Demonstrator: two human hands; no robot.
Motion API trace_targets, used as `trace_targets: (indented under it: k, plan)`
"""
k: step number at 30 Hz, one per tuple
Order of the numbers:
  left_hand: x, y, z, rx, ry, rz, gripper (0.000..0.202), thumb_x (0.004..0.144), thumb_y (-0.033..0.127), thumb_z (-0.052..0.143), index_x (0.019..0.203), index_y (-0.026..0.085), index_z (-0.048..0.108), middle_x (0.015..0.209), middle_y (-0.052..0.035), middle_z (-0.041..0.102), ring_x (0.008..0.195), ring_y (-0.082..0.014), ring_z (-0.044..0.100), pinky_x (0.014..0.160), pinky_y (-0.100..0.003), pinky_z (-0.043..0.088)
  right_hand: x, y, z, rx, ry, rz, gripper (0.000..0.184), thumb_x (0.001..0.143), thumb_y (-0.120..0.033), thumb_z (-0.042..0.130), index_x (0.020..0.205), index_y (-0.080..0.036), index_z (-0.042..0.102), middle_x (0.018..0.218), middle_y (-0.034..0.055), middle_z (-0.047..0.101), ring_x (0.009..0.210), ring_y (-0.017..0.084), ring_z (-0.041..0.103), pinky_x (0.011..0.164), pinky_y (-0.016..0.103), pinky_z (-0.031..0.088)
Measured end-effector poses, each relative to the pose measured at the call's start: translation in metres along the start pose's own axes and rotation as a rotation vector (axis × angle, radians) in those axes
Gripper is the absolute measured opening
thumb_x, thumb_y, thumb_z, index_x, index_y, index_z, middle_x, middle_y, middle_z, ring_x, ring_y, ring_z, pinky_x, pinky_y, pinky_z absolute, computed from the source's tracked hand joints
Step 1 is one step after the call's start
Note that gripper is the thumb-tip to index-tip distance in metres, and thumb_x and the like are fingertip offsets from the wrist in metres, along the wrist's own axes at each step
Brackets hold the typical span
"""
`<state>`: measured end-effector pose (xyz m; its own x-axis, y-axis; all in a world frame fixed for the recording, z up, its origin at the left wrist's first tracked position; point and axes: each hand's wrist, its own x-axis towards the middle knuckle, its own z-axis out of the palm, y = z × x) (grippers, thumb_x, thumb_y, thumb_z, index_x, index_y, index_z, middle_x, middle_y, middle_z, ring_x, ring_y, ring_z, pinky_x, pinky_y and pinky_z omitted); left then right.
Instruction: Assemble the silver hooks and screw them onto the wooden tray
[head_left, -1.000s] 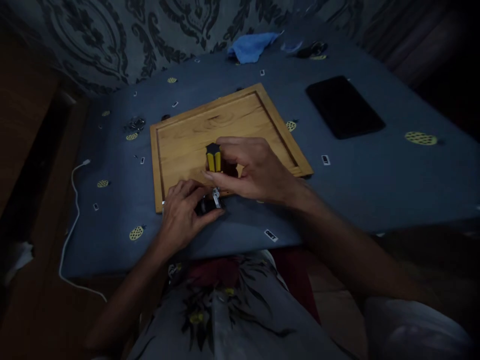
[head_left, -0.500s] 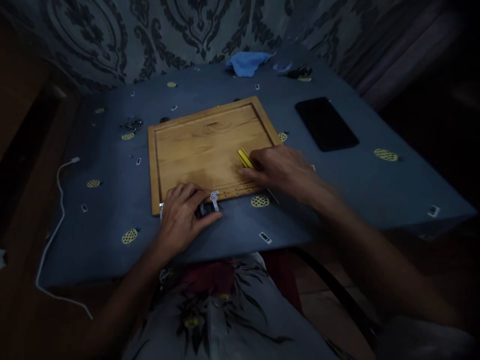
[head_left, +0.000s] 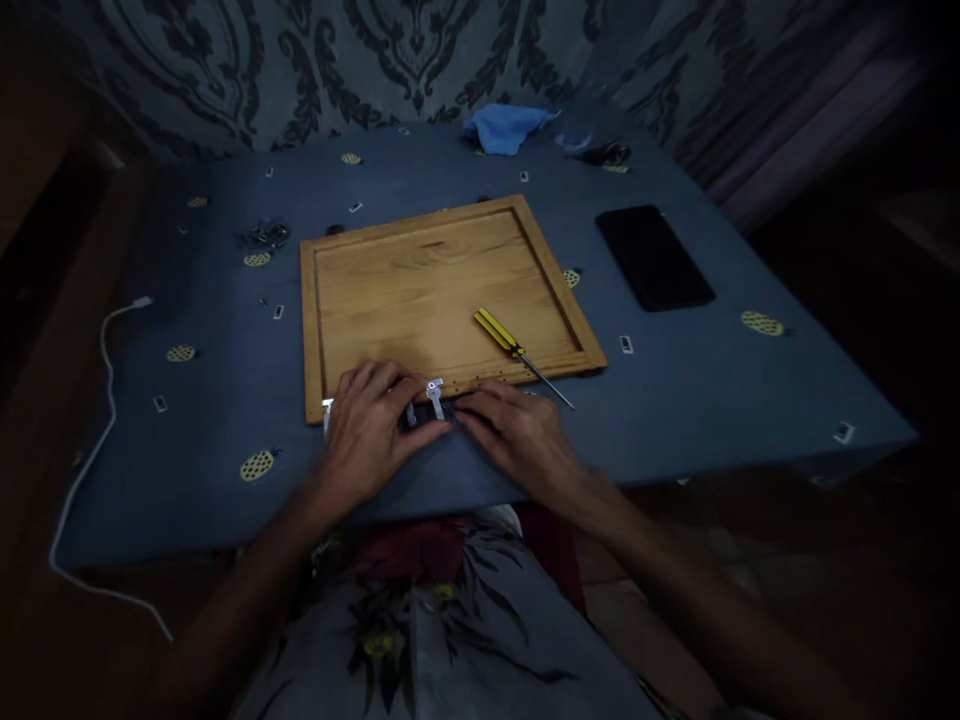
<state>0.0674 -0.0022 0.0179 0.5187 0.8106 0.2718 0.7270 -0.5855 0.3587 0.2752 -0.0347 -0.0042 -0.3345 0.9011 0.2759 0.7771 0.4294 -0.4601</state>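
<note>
A wooden board lies on a blue table. At its near edge my left hand is closed around a small dark device with a metal bracket. From the right, my right hand reaches the same device, its fingertips pinching or touching the part, which they largely hide. A yellow-and-black screwdriver rests on the board's near right corner, tip pointing off the edge, with no hand on it.
A black phone lies to the right of the board. A blue cloth and small dark items sit at the far edge. Small metal parts lie at the left, and a white cable runs off the table's left side.
My right hand laid the screwdriver on the board's right part, let go, and came back to the small device beside my left hand. The left hand stayed put.
</note>
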Motion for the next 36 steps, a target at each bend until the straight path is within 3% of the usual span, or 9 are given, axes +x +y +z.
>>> trace_targets:
  k: [12, 20, 24, 27, 30, 34, 36]
  plan:
    - [-0.002, 0.001, 0.001, 0.022, 0.029, 0.025, 0.040, 0.088, 0.052, 0.075, 0.112, 0.020, 0.072, 0.103, -0.0063, 0.070, 0.100, -0.0284, 0.061, 0.085, -0.042, 0.045, 0.011, -0.006, 0.002, -0.041, -0.104, 0.061, 0.018, 0.093, -0.012, 0.062, 0.101, -0.020, 0.077, 0.097, 0.0052, 0.079, 0.085, 0.020, 0.075, 0.068, 0.027, 0.048]
    - [-0.002, 0.001, 0.001, 0.038, 0.012, 0.018, 0.042, 0.090, 0.054, 0.073, 0.112, 0.020, 0.071, 0.104, -0.0067, 0.070, 0.100, -0.0275, 0.060, 0.085, -0.041, 0.044, 0.029, -0.019, -0.023, -0.168, -0.385, 0.187, 0.018, 0.092, -0.011, 0.062, 0.104, -0.017, 0.074, 0.105, 0.0087, 0.079, 0.093, 0.025, 0.076, 0.071, 0.030, 0.045]
    - [-0.002, 0.001, 0.001, 0.052, 0.006, 0.016, 0.040, 0.090, 0.053, 0.073, 0.111, 0.019, 0.071, 0.105, -0.0065, 0.070, 0.101, -0.0277, 0.060, 0.086, -0.042, 0.045, 0.036, -0.020, -0.030, -0.172, -0.480, 0.222, 0.016, 0.089, -0.012, 0.063, 0.101, -0.016, 0.073, 0.097, 0.0105, 0.080, 0.088, 0.024, 0.074, 0.068, 0.029, 0.041]
    - [-0.002, 0.001, 0.001, 0.065, 0.004, 0.017, 0.042, 0.089, 0.053, 0.074, 0.111, 0.017, 0.072, 0.105, -0.0071, 0.069, 0.101, -0.0280, 0.060, 0.085, -0.042, 0.045, 0.035, -0.012, -0.028, -0.075, -0.435, 0.206, 0.014, 0.084, -0.009, 0.066, 0.093, -0.017, 0.072, 0.084, 0.0069, 0.078, 0.078, 0.020, 0.071, 0.065, 0.027, 0.040]
    - [-0.002, 0.002, 0.001, 0.069, 0.016, 0.024, 0.043, 0.088, 0.053, 0.076, 0.110, 0.017, 0.072, 0.104, -0.0071, 0.070, 0.100, -0.0281, 0.060, 0.085, -0.042, 0.045, 0.029, -0.002, -0.021, 0.128, -0.297, 0.201, 0.011, 0.080, -0.009, 0.065, 0.082, -0.019, 0.070, 0.070, 0.0007, 0.071, 0.061, 0.014, 0.062, 0.059, 0.024, 0.040]
    - [-0.002, 0.002, 0.001, 0.055, 0.031, 0.039, 0.041, 0.087, 0.050, 0.078, 0.111, 0.018, 0.071, 0.103, -0.0059, 0.070, 0.098, -0.0274, 0.060, 0.084, -0.041, 0.044, 0.025, 0.004, -0.013, 0.389, -0.075, 0.169, 0.009, 0.080, -0.013, 0.064, 0.082, -0.019, 0.070, 0.070, -0.0005, 0.069, 0.057, 0.011, 0.058, 0.056, 0.022, 0.043]
    - [-0.002, 0.002, 0.000, 0.054, 0.034, 0.044, 0.040, 0.085, 0.049, 0.079, 0.109, 0.018, 0.071, 0.103, -0.0056, 0.070, 0.098, -0.0272, 0.060, 0.083, -0.041, 0.044, 0.027, 0.002, -0.012, 0.546, -0.024, 0.224, 0.004, 0.081, -0.019, 0.066, 0.081, -0.019, 0.070, 0.069, -0.0006, 0.068, 0.056, 0.011, 0.058, 0.053, 0.022, 0.044]
